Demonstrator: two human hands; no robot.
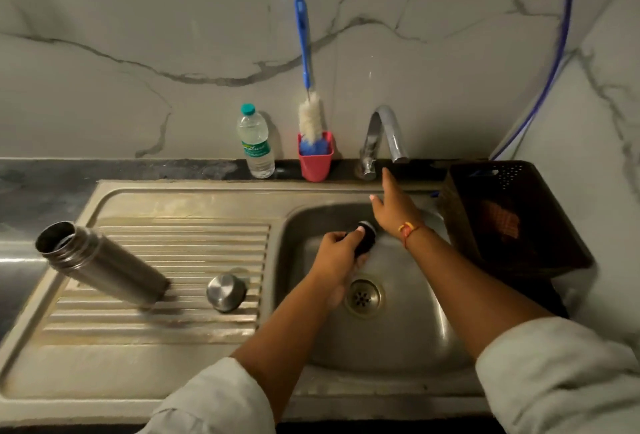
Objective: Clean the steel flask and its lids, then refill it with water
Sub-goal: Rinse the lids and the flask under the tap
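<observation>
My left hand point(336, 255) grips a dark lid point(367, 234), half hidden by its fingers. My right hand point(394, 207), fingers straight, hovers beside the tap point(387, 128).

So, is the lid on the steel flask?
No, the steel flask has an open mouth, and a steel lid sits apart on the draining board.

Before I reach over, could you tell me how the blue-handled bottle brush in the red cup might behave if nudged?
The blue-handled white bottle brush towers over the red plastic cup, so a nudge probably tips both. Its wire neck likely flexes; the fluffy head looks soft.
</observation>
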